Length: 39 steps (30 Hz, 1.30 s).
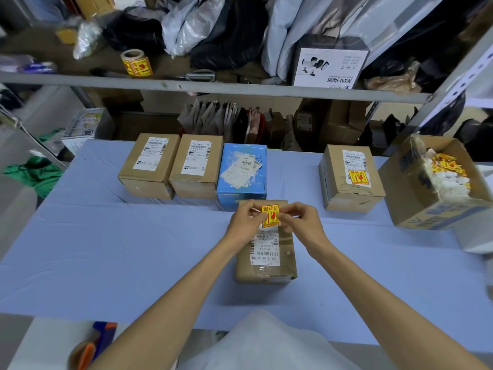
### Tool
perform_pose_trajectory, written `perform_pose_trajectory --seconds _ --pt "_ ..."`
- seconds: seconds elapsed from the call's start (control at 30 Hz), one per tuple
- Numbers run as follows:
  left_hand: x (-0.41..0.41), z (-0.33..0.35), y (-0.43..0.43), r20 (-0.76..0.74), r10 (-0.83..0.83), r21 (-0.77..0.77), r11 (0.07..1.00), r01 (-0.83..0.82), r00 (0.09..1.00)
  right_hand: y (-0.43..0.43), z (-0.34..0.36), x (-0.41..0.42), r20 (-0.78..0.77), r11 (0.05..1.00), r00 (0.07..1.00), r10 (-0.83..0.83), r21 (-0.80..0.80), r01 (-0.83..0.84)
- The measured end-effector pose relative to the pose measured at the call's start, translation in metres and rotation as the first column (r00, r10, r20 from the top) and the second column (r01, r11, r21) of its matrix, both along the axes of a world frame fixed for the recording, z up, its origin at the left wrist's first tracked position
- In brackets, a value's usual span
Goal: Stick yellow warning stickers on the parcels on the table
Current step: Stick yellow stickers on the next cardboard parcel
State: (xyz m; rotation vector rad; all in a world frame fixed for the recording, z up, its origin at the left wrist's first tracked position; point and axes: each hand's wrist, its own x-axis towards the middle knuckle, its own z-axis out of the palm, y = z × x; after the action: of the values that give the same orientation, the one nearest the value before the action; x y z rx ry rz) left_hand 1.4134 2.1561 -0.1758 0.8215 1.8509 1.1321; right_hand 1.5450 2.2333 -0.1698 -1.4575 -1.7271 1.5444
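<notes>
Plainly, "易碎品" on yellow sticker (270, 215) above parcel (287, 253).

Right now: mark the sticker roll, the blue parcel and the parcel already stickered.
sticker roll (136, 64), head view, printed outer wrap.
blue parcel (244, 166), head view, top face.
stickered parcel (350, 172), head view, top face.

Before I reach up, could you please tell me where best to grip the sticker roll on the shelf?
Come from above and pinch the rim of the sticker roll, thumb inside the hollow core: it stands on end with the core open upward.
</notes>
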Motion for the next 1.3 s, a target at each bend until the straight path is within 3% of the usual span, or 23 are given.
perform_pose_trajectory --seconds 0.27,0.43,0.63,1.3 --pt "-0.008 -0.005 -0.01 0.098 0.003 -0.09 0.996 0.006 0.995 -0.005 -0.002 0.003 -0.054 0.994 0.998 0.014 -0.11 -0.02" --pt "-0.003 -0.009 -0.022 -0.151 0.017 -0.112 0.993 -0.034 0.988 -0.011 -0.005 0.006 -0.03 0.988 0.999 -0.012 -0.153 0.007" --pt "0.002 -0.017 -0.039 -0.158 -0.027 -0.16 0.987 0.001 0.987 -0.024 -0.017 0.016 0.005 0.979 1.0 0.029 -0.202 -0.027" --pt "0.009 -0.029 -0.051 -0.192 -0.082 -0.226 0.973 0.038 0.978 -0.036 -0.04 0.019 0.178 0.997 0.982 0.064 0.031 -0.07"
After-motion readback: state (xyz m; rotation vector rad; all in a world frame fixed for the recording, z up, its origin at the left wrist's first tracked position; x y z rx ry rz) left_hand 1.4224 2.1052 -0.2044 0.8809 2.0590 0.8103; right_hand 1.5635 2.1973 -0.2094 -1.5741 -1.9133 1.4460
